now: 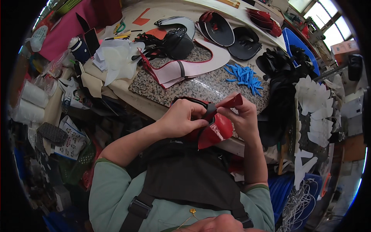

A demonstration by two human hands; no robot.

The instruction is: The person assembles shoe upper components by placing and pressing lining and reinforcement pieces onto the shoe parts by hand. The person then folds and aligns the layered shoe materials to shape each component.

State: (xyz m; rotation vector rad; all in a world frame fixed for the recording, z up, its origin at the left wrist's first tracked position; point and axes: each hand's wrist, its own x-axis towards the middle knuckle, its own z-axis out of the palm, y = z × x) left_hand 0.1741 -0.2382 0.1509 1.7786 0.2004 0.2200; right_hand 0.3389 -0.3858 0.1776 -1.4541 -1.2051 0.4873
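Observation:
In front of my chest, at the near edge of a speckled stone slab (145, 91), both hands work on a glossy red shoe upper (222, 129) with a dark grey strap (211, 110) across it. My left hand (181, 118) is closed, thumb and fingers pinching the upper's dark edge beside the strap. Higher up, my right hand (243, 116) pinches a raised red flap of the same upper. Fingers cover part of the strap. Beyond them on the slab lie a pale pink upper (197, 69) with red trim and a heap of blue strips (244, 77).
Stacked black pieces (218, 29) and black uppers (177, 44) lie at the back. Green-handled scissors (120, 26), a dark bottle (78, 48) and white pattern pieces (116, 62) are far left. To the right are black material (278, 96), white cut pieces (315, 96) and a blue bin (295, 44).

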